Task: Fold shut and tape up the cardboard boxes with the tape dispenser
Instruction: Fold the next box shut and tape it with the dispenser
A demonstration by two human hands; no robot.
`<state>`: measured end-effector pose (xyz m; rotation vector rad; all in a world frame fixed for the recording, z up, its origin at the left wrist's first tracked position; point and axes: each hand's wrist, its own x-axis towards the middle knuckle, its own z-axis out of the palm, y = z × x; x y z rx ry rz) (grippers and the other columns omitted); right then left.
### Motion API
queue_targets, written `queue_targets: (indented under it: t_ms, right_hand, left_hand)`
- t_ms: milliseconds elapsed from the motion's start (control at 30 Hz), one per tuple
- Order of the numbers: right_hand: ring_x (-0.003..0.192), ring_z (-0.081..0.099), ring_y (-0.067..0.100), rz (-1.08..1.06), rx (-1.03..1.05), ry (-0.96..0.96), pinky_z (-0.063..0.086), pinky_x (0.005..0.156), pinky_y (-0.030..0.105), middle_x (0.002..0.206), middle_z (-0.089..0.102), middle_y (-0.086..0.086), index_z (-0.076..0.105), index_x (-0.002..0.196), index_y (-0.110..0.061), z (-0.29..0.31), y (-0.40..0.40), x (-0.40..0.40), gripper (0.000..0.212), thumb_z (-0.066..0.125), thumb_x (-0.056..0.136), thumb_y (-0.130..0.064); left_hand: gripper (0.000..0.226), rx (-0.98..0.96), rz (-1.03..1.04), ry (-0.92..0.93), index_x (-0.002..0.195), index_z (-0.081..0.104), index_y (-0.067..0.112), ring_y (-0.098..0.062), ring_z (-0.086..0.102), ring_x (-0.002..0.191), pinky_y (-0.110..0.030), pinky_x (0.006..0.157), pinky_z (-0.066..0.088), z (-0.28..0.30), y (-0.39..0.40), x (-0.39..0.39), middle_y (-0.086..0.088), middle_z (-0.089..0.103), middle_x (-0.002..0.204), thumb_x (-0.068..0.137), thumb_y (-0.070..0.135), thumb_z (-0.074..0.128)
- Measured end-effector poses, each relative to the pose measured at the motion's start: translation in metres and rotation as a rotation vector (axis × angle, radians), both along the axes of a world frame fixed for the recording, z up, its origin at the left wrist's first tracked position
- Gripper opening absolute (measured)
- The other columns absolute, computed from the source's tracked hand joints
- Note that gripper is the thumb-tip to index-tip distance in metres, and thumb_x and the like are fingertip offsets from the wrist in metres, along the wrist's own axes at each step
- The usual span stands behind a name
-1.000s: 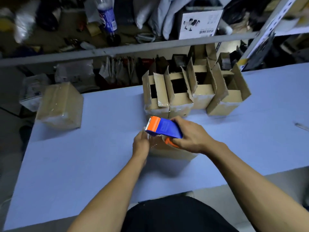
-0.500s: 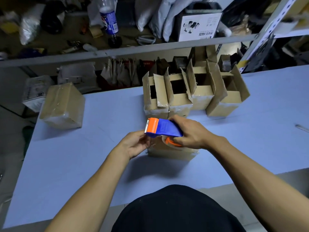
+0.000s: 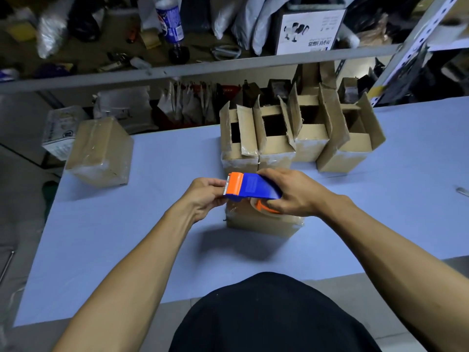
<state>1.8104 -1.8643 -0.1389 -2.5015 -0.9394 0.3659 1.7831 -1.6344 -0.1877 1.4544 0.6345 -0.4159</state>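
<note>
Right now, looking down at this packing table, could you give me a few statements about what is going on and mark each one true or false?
1. The right hand grips the blue and orange tape dispenser. True.
2. The left hand lies flat on the table, away from the dispenser. False: its fingers pinch at the dispenser's orange toothed end.
3. Four open boxes stand in a row behind the hands, flaps up. True.
4. The sealed box at the far left has its flaps standing open. False: it is closed and wrapped in tape.
5. The dispenser is held above a closed box. True.
</note>
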Motion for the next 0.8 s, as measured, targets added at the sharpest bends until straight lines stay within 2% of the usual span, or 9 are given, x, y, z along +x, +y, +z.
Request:
queue_targets:
  t_ms: [100,200,333,500,700,800]
  right_hand:
    - [0.084,0.057,0.019,0.012,-0.008,-0.020,0.050,0.074,0.037,0.100,0.063,0.000,0.051,0.124,-0.029,-0.002,-0.002,0.002,0.050,0.060,0.081,-0.054]
    - [0.082,0.057,0.018,0.015,-0.006,-0.015,0.050,0.072,0.036,0.097,0.063,-0.002,0.050,0.122,-0.032,-0.004,-0.002,0.000,0.047,0.062,0.081,-0.052]
    - [0.082,0.056,0.018,-0.030,-0.025,-0.023,0.050,0.072,0.037,0.093,0.062,-0.006,0.052,0.117,-0.035,-0.003,-0.016,-0.005,0.042,0.061,0.080,-0.052]
    - [0.086,0.055,0.018,-0.108,-0.023,-0.031,0.045,0.071,0.033,0.091,0.056,-0.011,0.055,0.120,-0.028,0.008,-0.029,-0.005,0.062,0.043,0.071,-0.063]
    - [0.082,0.054,0.018,-0.138,0.007,-0.039,0.047,0.071,0.035,0.088,0.052,-0.014,0.054,0.115,-0.025,0.002,-0.032,-0.008,0.043,0.064,0.081,-0.050]
    - [0.084,0.054,0.019,-0.150,0.009,-0.030,0.048,0.072,0.036,0.091,0.057,-0.010,0.054,0.117,-0.026,0.002,-0.028,-0.008,0.043,0.063,0.082,-0.050]
  left_hand:
    - [0.012,0.012,0.038,0.019,0.099,0.068,-0.003,-0.012,0.068,0.063,-0.020,0.052,0.053,0.002,-0.004,0.003,-0.010,0.070,0.076,0.088,-0.007,0.064]
    - [0.012,0.016,0.096,0.054,0.097,0.068,-0.002,-0.015,0.066,0.065,-0.024,0.055,0.055,-0.001,-0.010,0.010,-0.012,0.068,0.076,0.088,-0.009,0.062]
    - [0.018,0.053,0.222,0.071,0.086,0.064,0.002,-0.016,0.053,0.058,-0.025,0.057,0.051,-0.012,0.000,0.015,-0.010,0.057,0.068,0.091,-0.010,0.051]
    - [0.019,0.067,0.177,0.023,0.087,0.058,0.008,-0.016,0.047,0.059,-0.030,0.064,0.052,-0.014,0.007,0.028,-0.007,0.050,0.068,0.094,-0.005,0.046]
    - [0.016,0.045,0.224,-0.015,0.083,0.059,0.007,-0.013,0.045,0.059,-0.022,0.057,0.046,-0.025,-0.004,0.035,-0.006,0.050,0.068,0.096,-0.002,0.055]
    - [0.016,0.056,0.260,-0.017,0.085,0.059,0.009,-0.012,0.043,0.059,-0.021,0.056,0.044,-0.035,-0.012,0.034,-0.005,0.050,0.069,0.098,0.001,0.053]
